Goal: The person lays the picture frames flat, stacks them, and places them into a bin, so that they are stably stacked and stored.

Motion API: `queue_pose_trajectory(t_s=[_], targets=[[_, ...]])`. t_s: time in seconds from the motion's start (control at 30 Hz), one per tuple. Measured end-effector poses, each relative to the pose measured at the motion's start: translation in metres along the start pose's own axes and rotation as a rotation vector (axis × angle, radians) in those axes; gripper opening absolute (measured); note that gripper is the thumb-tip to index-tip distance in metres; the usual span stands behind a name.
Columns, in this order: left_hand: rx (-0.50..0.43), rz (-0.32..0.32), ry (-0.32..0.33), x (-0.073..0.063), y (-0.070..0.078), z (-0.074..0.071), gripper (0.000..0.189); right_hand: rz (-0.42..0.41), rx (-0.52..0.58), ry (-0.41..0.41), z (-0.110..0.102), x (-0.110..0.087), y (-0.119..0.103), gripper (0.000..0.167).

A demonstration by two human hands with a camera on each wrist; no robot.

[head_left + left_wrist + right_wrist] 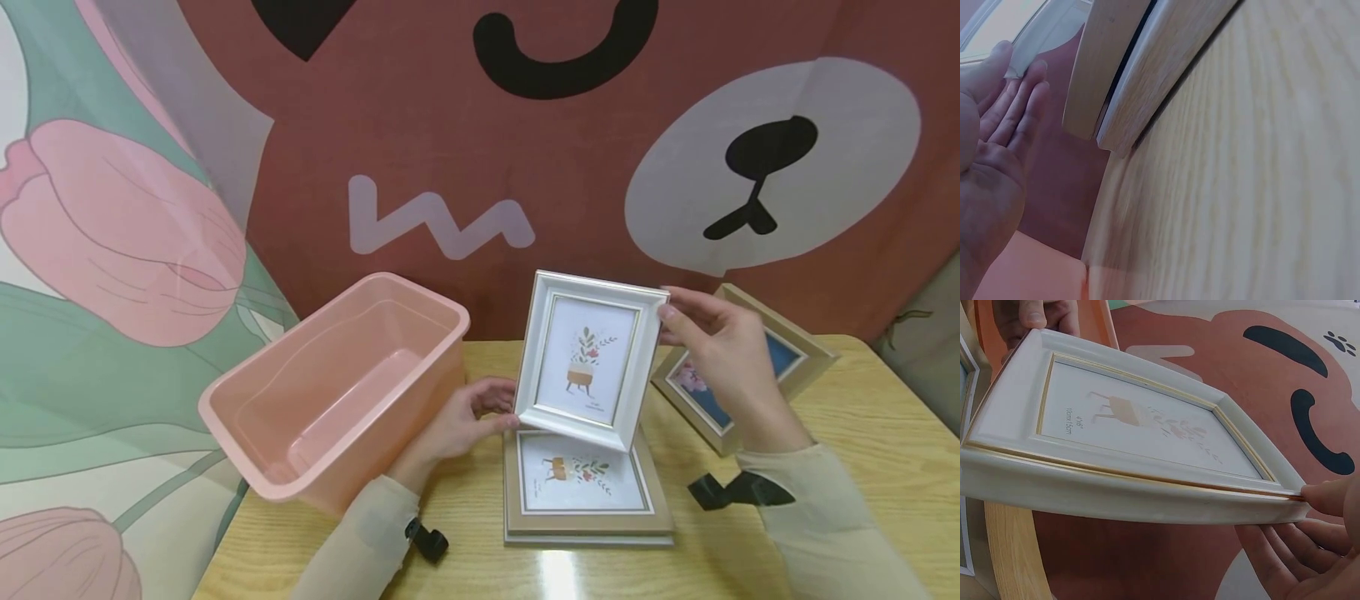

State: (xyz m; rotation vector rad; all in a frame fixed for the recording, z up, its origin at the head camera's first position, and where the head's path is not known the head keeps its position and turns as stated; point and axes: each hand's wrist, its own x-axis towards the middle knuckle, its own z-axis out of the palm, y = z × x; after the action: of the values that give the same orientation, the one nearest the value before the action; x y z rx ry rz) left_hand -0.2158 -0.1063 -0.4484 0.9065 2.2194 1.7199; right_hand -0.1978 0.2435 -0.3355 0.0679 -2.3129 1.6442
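Note:
Both hands hold up a white picture frame [528, 358] with a gold inner line and a potted-plant print, tilted toward me. The left hand [468, 417] pinches its lower left corner between thumb and fingers. At the upper right corner, the right hand [720, 350] grips it, thumb on the front and fingers behind, as the right wrist view shows. Below it, a tan picture frame [577, 523] with a similar print lies on top of another frame in a low stack on the table. The raised frame overlaps the stack's far part in the head view.
A pink plastic bin [442, 367] stands at the left of the wooden table [465, 550]. Behind the right hand, a tan frame [810, 354] with a blue flower picture sits askew. A printed cloth [420, 125] hangs along the back.

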Motion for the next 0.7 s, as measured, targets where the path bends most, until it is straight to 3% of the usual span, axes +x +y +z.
queue_pose_trajectory(t_s=[0.4, 0.7], targets=[[0.009, 0.062, 0.033, -0.004, -0.002, -0.001, 0.045, 0.03, 0.061, -0.003, -0.003, -0.001, 0.001, 0.044], [-0.042, 0.09, 0.106, -0.007, 0.0, -0.001, 0.043, 0.102, -0.019, -0.041, -0.012, -0.008, 0.004, 0.054]])
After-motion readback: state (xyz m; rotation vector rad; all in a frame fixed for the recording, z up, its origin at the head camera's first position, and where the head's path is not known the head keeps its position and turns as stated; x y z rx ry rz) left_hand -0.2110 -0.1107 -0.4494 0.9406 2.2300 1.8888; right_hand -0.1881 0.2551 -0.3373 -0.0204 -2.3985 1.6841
